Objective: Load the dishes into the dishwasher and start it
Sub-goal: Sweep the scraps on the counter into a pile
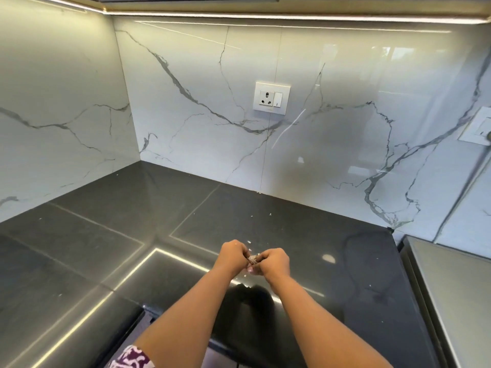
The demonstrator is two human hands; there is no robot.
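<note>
Wall (345, 102): white marble-look w/ grey veins, glossy, runs across back & left side, meeting in a corner upper left. Light strip (292, 17) along top edge under cabinet, lit.

Counter (106, 235): dark, polished, fills lower frame; reflects the light strip as bright lines. Ends at right where a grey metal surface (451, 288) begins, just beside it.

Arms: both bare, reach fwd from bottom centre over counter's front part. Patterned sleeve (132, 358), purple & white, at bottom edge by left arm.

Socket plate (271, 96): white, on back wall approx. centre, one socket + one switch. Second plate (478, 128) at far right edge, partly cut off.

Left hand (233, 254): fingers curled, pinching a small item (253, 260) together w/ the other hand. Right hand (273, 261): fingers curled likewise, gripping same item from opposite side. Hands touch, held just above counter.

Small item: pale, crumpled-looking, mostly hidden btwn fingers; cannot tell what it is.

Crumbs (249, 242): pale bits on counter just beyond hands; more scattered further back (270, 214) & near wall foot (259, 192).

Dishes, dishwasher: not in view, location cannot be told.
</note>
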